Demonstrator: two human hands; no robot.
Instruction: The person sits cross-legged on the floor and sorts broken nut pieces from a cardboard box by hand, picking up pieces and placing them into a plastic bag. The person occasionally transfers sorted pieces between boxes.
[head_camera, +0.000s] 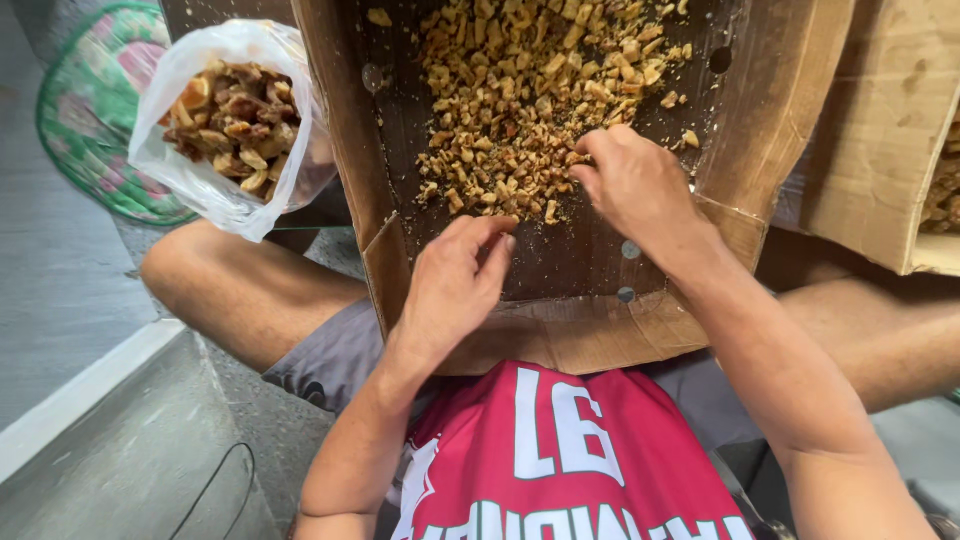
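Note:
A flattened cardboard box (735, 130) lies across my lap and holds a spread of several light brown nut pieces (520, 90). My right hand (632, 185) rests on the near edge of the pile, fingers curled among the pieces. My left hand (455, 280) hovers over the bare cardboard just below the pile, its fingers bent together; whether it pinches a piece is hidden. A clear plastic bag (215, 185) with darker shell pieces (235, 120) stands open above my left knee.
A second cardboard box (885, 120) with more nut pieces sits at the right edge. A round green and pink woven fan (85, 110) lies on the grey floor at the far left. A concrete ledge (120, 440) runs along the lower left.

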